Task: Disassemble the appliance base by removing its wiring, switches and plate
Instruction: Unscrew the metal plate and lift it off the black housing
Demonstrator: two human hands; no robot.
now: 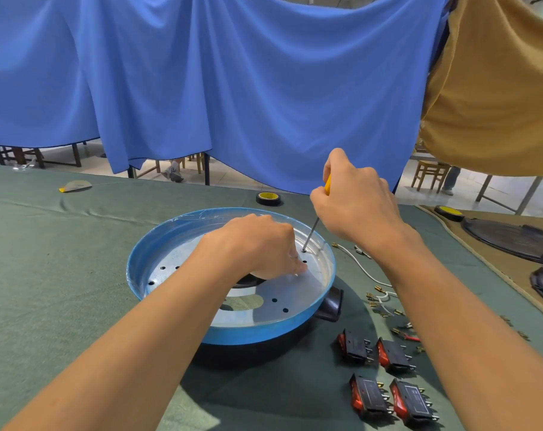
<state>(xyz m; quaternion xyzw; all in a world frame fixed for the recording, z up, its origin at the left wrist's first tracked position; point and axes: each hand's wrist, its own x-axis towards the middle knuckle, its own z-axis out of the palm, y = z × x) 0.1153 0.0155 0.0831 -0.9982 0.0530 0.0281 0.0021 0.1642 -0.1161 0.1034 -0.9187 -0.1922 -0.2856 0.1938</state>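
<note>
4 switches [355, 348], 2 tapes [268, 199], 1 screwdriver [311, 235] (R hand [357, 206])

- The right hand [357, 206] covers most of the screwdriver [311, 236] handle; only a yellow sliver shows.
- The left hand [257, 244] hides its curled fingertips; whether they pinch anything is unclear.
- The dark lids [512, 241] run off the right edge.

A blue cloth [232, 88] is hanging across the back beside a mustard cloth [497, 88], with a wooden stool [430, 175] standing on the floor beyond. A tape roll [268, 198] is lying on the green-covered worktop [62, 259]. A second roll [449, 213] is sitting on a tan mat [497, 269] near a dark round lid [512, 241].
</note>
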